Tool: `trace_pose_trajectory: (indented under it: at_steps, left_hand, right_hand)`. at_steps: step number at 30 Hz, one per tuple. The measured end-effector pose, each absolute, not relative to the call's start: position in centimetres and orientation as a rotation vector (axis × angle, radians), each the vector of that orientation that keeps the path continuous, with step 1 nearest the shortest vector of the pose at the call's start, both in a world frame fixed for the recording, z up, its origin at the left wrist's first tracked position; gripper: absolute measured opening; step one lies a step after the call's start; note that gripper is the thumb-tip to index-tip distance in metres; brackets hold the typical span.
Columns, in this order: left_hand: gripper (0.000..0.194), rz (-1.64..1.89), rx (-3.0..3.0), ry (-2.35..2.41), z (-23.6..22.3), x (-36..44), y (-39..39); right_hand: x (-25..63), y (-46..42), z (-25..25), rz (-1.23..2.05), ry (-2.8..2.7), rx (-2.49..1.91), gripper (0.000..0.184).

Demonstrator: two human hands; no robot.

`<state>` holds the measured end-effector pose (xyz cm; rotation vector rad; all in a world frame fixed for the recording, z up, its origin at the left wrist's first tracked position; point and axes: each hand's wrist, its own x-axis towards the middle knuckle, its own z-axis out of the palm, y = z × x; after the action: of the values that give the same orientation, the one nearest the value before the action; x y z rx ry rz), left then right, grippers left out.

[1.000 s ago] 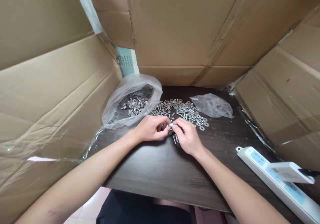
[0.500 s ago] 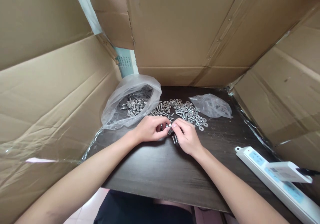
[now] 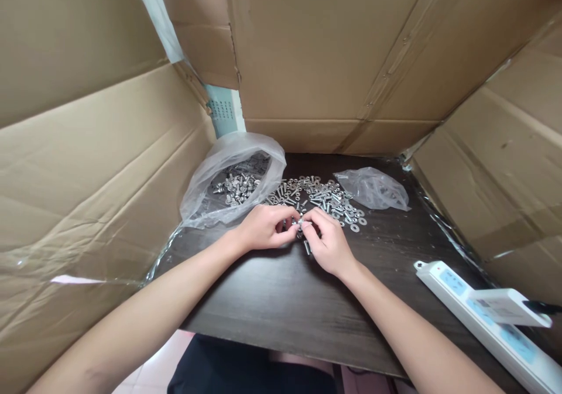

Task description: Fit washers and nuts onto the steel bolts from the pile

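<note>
My left hand (image 3: 268,227) and my right hand (image 3: 328,240) meet fingertip to fingertip over the dark table. Between them they pinch a small silver bolt (image 3: 301,223), mostly covered by the fingers; whether a nut or washer sits on it I cannot tell. Just below the right fingers a loose bolt (image 3: 307,247) lies on the table. Beyond the hands spreads a pile of bolts (image 3: 325,195), nuts and flat washers (image 3: 355,228).
An open clear plastic bag (image 3: 197,198) holding many metal fasteners (image 3: 240,188) stands at the back left. A crumpled clear bag (image 3: 373,189) lies back right. A white power strip (image 3: 478,318) with a plugged-in adapter (image 3: 509,307) is at the right. Cardboard walls (image 3: 333,48) surround the table (image 3: 263,300).
The right fingertips have shifted slightly around the bolt, and a little gap shows at the pinch. Both hands stay in the same place; the view has moved slightly.
</note>
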<state>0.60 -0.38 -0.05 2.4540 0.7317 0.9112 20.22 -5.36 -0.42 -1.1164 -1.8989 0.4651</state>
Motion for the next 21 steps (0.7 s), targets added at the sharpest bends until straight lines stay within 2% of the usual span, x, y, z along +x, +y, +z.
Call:
trace_pose_trajectory:
  at_steps: [21]
  left_hand:
    - [0.020,0.990,2.797,0.721,0.32,0.30,-0.16]
  right_hand:
    - [19.89,-5.40,-0.38,0.490,-1.877,-1.139,0.025]
